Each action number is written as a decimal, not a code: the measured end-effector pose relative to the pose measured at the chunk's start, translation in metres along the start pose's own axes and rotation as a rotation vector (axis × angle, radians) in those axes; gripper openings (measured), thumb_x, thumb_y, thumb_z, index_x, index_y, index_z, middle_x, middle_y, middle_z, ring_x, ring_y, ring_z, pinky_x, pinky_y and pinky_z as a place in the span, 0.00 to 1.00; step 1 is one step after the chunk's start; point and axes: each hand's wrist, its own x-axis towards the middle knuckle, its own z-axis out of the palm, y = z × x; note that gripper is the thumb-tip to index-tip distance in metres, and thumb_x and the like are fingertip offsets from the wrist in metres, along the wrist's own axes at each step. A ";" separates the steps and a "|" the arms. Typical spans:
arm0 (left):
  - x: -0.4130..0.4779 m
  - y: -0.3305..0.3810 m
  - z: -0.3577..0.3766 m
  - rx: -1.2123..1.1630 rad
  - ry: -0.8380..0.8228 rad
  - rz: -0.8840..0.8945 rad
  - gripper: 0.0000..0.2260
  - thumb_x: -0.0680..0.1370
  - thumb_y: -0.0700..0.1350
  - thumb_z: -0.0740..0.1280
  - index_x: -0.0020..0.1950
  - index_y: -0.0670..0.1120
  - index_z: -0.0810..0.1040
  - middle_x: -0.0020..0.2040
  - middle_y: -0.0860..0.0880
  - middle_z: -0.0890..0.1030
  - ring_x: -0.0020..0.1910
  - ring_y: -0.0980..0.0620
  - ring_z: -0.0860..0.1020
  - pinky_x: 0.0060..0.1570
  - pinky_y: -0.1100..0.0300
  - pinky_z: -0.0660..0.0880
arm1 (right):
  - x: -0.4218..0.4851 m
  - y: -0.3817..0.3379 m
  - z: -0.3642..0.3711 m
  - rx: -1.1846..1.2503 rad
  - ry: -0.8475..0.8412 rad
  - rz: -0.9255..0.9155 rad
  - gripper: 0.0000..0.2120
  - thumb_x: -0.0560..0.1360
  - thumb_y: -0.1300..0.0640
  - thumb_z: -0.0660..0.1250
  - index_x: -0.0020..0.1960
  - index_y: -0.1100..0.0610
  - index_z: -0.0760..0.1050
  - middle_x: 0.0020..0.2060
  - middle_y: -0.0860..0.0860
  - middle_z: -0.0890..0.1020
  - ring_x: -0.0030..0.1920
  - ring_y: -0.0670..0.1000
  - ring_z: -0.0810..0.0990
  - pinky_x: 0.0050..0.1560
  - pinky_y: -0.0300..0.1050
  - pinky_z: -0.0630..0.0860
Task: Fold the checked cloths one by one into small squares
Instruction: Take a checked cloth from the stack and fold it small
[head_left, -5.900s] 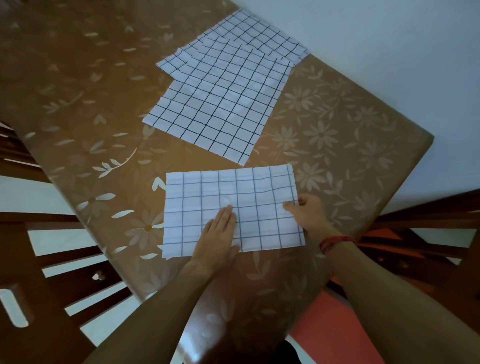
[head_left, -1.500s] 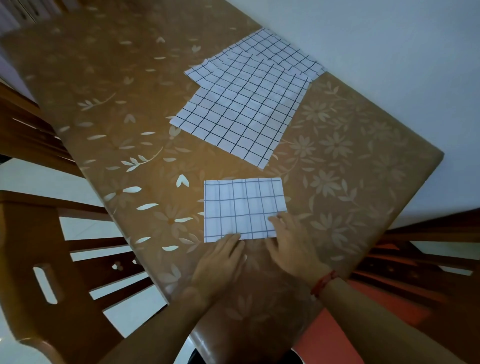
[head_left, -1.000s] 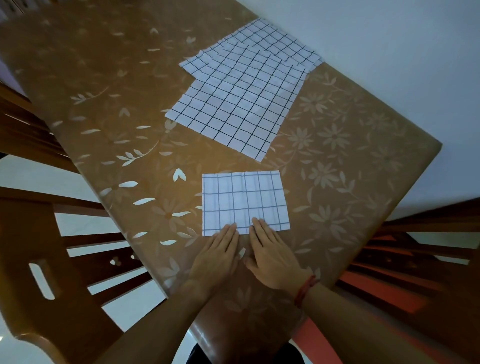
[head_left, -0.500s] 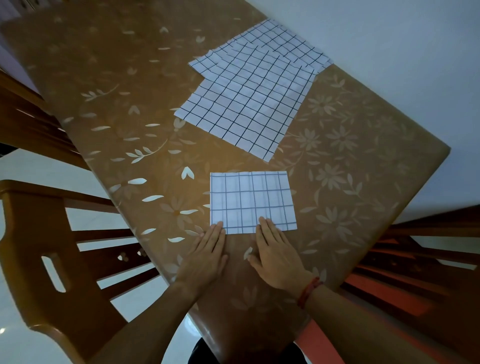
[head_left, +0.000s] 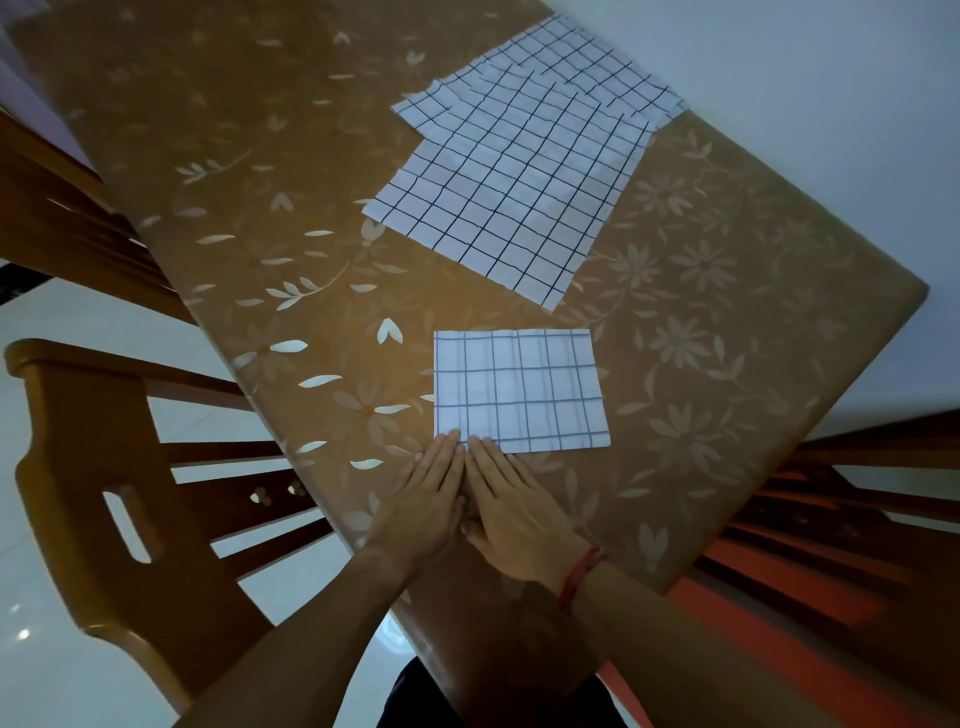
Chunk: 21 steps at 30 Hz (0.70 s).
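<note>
A: How are we judging the folded cloth (head_left: 519, 389) is going to handle?

B: We are reading it as light, thin and limp, probably sliding a little on the glossy tabletop (head_left: 727, 364); it is lying flat near the front edge, close to the stack of unfolded cloths (head_left: 509, 192) behind it but not touching, so we are thinking of pinching a corner or a free edge rather than the middle

A: And what are we seeing of the grip?

B: We are seeing both released: the left hand (head_left: 428, 499) and the right hand (head_left: 511, 512) are lying flat side by side, fingers straight, holding nothing; only the fingertips (head_left: 452, 437) are touching the cloth's near edge by its left corner, while the palms are resting on the tabletop

A: So are we taking this as pressing the crease?

B: We are guessing so; the soft layers are looking ready to spring open unless flattened
</note>
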 end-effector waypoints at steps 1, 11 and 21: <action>0.000 0.000 0.000 -0.002 0.002 -0.002 0.25 0.79 0.49 0.51 0.73 0.39 0.66 0.75 0.42 0.64 0.74 0.46 0.61 0.71 0.54 0.49 | -0.001 0.002 -0.001 -0.002 -0.006 0.003 0.33 0.78 0.42 0.49 0.76 0.61 0.55 0.76 0.57 0.58 0.76 0.53 0.55 0.75 0.54 0.56; 0.000 0.000 0.000 -0.014 0.028 -0.014 0.25 0.79 0.50 0.50 0.72 0.39 0.67 0.74 0.42 0.66 0.73 0.46 0.64 0.71 0.50 0.62 | -0.036 0.052 -0.012 -0.004 -0.020 0.165 0.36 0.78 0.41 0.51 0.77 0.62 0.51 0.77 0.57 0.52 0.77 0.53 0.48 0.75 0.54 0.56; 0.002 0.000 -0.005 -0.050 -0.043 -0.036 0.28 0.82 0.51 0.40 0.72 0.39 0.67 0.74 0.42 0.66 0.73 0.46 0.64 0.69 0.49 0.65 | -0.063 0.085 -0.018 0.016 -0.076 0.330 0.39 0.76 0.38 0.46 0.77 0.62 0.43 0.78 0.56 0.43 0.77 0.51 0.40 0.75 0.49 0.41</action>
